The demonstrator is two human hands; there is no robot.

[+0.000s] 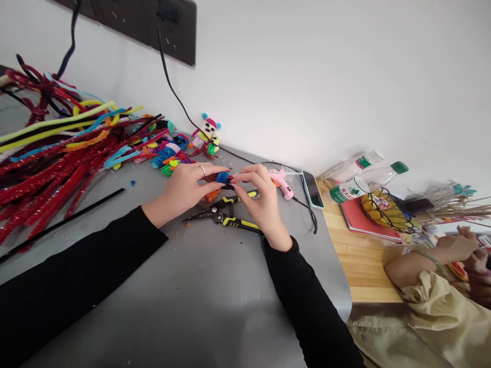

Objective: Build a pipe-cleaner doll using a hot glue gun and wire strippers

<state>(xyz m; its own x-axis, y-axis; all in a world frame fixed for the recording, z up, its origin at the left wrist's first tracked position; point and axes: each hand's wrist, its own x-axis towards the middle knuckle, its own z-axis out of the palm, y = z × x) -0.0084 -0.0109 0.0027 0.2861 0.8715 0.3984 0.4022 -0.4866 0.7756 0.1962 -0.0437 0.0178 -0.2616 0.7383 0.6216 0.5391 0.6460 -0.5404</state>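
Note:
Between my two hands is a small pipe-cleaner figure (222,177), dark red with a blue band. My left hand (187,185) pinches its dark red end between thumb and fingers. At the other end, the fingertips of my right hand (258,191) are closed on it, with a short black piece by the thumb. My fingers hide much of its shape. Below my hands, black and yellow pliers (241,223) lie on the grey mat (184,306). Just past my right hand sits a pink glue gun (283,184).
Many pipe cleaners (76,158) are heaped at the left, with a long black one (88,212) in front. Small pipe-cleaner dolls (209,128) stand by the wall. A phone (312,189), bottles (349,188) and a basket (383,208) are at right, near a co-worker's arm (422,260). A black cord (172,89) crosses behind.

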